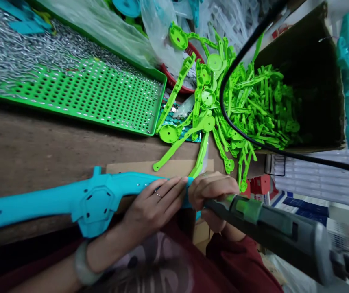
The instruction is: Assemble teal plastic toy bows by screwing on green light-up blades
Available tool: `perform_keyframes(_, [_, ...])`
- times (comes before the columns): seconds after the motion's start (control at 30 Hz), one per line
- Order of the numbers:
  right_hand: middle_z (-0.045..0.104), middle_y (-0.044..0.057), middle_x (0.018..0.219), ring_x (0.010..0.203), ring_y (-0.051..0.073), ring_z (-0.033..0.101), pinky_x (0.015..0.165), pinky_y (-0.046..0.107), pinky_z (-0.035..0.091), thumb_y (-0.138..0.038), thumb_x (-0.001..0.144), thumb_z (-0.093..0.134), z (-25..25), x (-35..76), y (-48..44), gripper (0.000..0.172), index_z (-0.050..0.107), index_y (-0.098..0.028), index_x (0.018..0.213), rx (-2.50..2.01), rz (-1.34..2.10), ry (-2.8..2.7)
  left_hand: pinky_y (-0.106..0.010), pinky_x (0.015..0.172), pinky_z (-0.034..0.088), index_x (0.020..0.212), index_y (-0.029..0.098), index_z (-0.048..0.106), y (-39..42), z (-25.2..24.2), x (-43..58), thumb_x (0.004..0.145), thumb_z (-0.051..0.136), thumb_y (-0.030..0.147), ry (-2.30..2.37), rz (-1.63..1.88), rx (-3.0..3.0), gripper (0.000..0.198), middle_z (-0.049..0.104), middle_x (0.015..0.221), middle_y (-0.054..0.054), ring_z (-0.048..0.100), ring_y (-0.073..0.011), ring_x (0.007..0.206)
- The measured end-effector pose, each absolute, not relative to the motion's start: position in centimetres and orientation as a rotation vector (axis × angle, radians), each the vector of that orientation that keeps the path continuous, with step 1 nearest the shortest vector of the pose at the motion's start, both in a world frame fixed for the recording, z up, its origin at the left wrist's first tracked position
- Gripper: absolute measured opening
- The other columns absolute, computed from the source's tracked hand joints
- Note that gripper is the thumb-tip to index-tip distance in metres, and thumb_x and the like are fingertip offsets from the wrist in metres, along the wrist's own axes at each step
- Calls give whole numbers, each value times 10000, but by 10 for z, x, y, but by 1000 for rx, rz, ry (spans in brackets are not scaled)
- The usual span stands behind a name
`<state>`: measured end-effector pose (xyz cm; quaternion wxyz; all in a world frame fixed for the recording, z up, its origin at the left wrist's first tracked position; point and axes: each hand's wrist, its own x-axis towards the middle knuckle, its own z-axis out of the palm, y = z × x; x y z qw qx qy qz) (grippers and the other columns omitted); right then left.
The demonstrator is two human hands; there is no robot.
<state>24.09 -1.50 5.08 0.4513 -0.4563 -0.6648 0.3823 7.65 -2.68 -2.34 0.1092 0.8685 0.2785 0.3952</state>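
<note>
A long turquoise plastic part (pixel 98 203) lies along the table's front edge, with a hexagonal housing near its middle. My left hand (pixel 154 203), wearing a ring, is closed over the right portion of this part. Just right of it, my right hand (pixel 212 195) wraps round the front end of a grey and green power screwdriver (pixel 272 224), which points left at the turquoise part's right end. The tool's tip is hidden by my fingers. A cardboard piece (pixel 131 167) lies partly beneath the turquoise part.
A green tray (pixel 101 106) of metal screws stands at the back left. Bright green plastic parts (pixel 208 97) spill from an open cardboard box (pixel 315 81) at the right. A black cable (pixel 223 89) loops in front of them. A red basket (pixel 170 77) sits behind.
</note>
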Motion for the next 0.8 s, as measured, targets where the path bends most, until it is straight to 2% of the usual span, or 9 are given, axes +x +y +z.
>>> perform_keyframes(0.13, [528, -91, 496, 384, 79, 539, 425, 192, 463, -472, 844, 694, 45, 249, -11, 279, 538, -241, 854, -731, 1010, -1671, -391, 940, 479, 1063, 126, 703, -28, -26, 72, 1016, 404, 62, 772, 1177, 2578, 309, 729, 1262, -122, 665, -245, 1151])
perform_keyframes(0.3, [493, -132, 566, 402, 81, 477, 430, 197, 461, -415, 887, 652, 60, 243, 27, 365, 494, -251, 1172, -771, 953, -1472, -418, 995, 464, 1175, 105, 672, -43, -28, 59, 948, 585, 71, 654, 1142, 2595, 245, 718, 1260, -172, 659, -287, 1180])
perform_keyframes(0.4, [537, -88, 702, 578, 101, 560, 595, 250, 527, -528, 873, 639, 67, 230, 62, 477, 461, -220, 1191, -1094, 762, -1355, -373, 961, 503, 1108, 202, 696, -67, -26, 52, 847, 756, 113, 586, 1240, 2376, 282, 763, 1094, -101, 703, -248, 1042])
perform_keyframes(0.47, [553, -54, 786, 687, 100, 570, 655, 244, 538, -656, 869, 562, 70, 227, 75, 543, 494, -180, 1121, -1183, 585, -1466, -294, 815, 549, 968, 235, 703, -84, -21, 47, 823, 787, 159, 555, 1055, 1968, 184, 749, 889, -34, 713, -188, 845])
perform_keyframes(0.53, [624, 14, 1047, 929, 121, 608, 839, 268, 549, -568, 949, 499, 71, 232, 70, 505, 470, -167, 1255, -1306, 451, -1648, -267, 689, 565, 898, 219, 693, -94, -15, 46, 856, 769, 295, 670, 693, 1382, 116, 728, 824, -33, 704, -174, 751])
perform_keyframes(0.6, [588, 88, 1294, 1167, 175, 564, 1008, 364, 501, -400, 1005, 438, 68, 248, 45, 434, 418, -172, 1374, -1411, 333, -1837, -323, 729, 606, 904, 200, 698, -95, -7, 52, 842, 770, 464, 826, 454, 797, 280, 749, 923, -70, 725, -221, 857])
perform_keyframes(0.63, [581, 119, 1324, 1225, 209, 538, 1044, 421, 477, -337, 1006, 412, 65, 258, 28, 402, 443, -157, 1364, -1433, 283, -1944, -375, 796, 619, 914, 198, 704, -91, -3, 58, 813, 789, 506, 879, 417, 561, 335, 755, 982, -79, 722, -248, 945])
perform_keyframes(0.7, [623, 158, 1273, 1245, 266, 522, 1060, 500, 448, -238, 960, 427, 57, 283, -8, 345, 541, -112, 1260, -1402, 280, -2251, -462, 918, 603, 949, 210, 715, -81, 5, 73, 777, 828, 477, 926, 425, 257, 337, 752, 1091, -67, 683, -272, 1094])
perform_keyframes(0.8, [612, 175, 1369, 1307, 318, 490, 1077, 521, 416, -177, 873, 514, 44, 313, -52, 433, 557, -94, 1296, -1339, 362, -2638, -437, 916, 606, 1029, 236, 725, -70, 13, 89, 807, 802, 314, 1003, 490, 120, 247, 751, 1149, -26, 683, -228, 1074])
